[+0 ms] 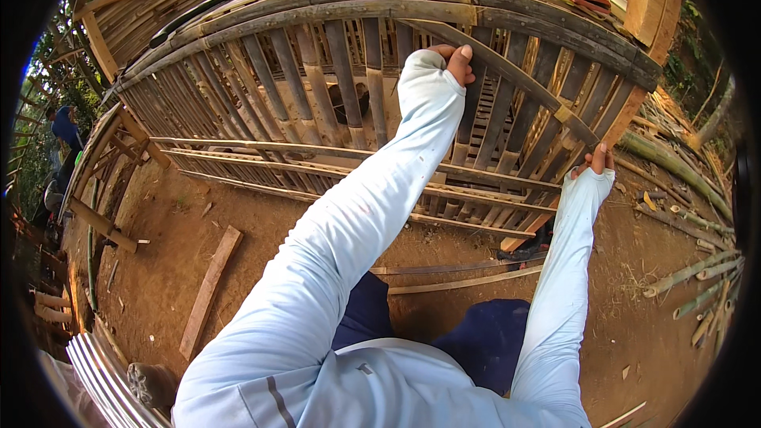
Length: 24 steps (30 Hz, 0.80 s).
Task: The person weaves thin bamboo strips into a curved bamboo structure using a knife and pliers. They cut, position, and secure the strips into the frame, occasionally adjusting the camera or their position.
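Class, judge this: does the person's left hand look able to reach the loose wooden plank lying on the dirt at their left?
Probably not as things stand: the left hand is up gripping the bamboo fence, while the plank lies low on the ground, though nothing blocks it.

No packages, labels, signs or screens show anywhere in this view, neither on the ground nor on the structure ahead.
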Each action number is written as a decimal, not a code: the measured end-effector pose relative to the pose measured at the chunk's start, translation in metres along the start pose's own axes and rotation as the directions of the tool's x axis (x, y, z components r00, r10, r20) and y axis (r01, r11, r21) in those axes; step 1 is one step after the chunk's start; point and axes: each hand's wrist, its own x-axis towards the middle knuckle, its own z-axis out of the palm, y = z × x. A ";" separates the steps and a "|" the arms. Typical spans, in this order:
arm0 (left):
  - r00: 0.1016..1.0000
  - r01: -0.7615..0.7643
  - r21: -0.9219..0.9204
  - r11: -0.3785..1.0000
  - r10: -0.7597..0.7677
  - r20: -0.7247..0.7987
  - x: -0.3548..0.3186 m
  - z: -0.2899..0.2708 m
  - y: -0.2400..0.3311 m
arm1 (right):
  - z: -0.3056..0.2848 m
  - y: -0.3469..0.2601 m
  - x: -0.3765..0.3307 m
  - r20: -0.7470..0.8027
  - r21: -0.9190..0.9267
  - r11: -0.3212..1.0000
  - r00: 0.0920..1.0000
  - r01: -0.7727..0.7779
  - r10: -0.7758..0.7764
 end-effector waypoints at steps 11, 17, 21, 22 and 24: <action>0.999 -0.043 0.049 0.998 0.044 -0.010 0.007 -0.001 -0.007 | -0.005 0.031 0.022 -0.071 -0.100 0.981 0.982 0.165 -0.173; 0.999 -0.036 0.146 0.989 0.037 -0.006 0.007 -0.003 -0.002 | -0.009 0.035 0.028 -0.077 -0.193 0.963 0.976 0.187 -0.204; 0.999 -0.032 0.119 0.992 0.032 0.006 0.007 -0.006 -0.005 | -0.007 0.007 0.009 -0.054 -0.374 0.912 0.978 0.167 -0.201; 0.999 -0.038 0.112 0.993 0.037 0.003 0.007 -0.009 -0.004 | 0.002 -0.006 -0.003 -0.048 -0.450 0.878 0.977 0.165 -0.208; 0.999 -0.036 0.107 0.994 0.034 0.015 0.008 -0.007 -0.006 | 0.013 -0.024 -0.015 0.068 -0.627 0.712 0.933 0.316 -0.355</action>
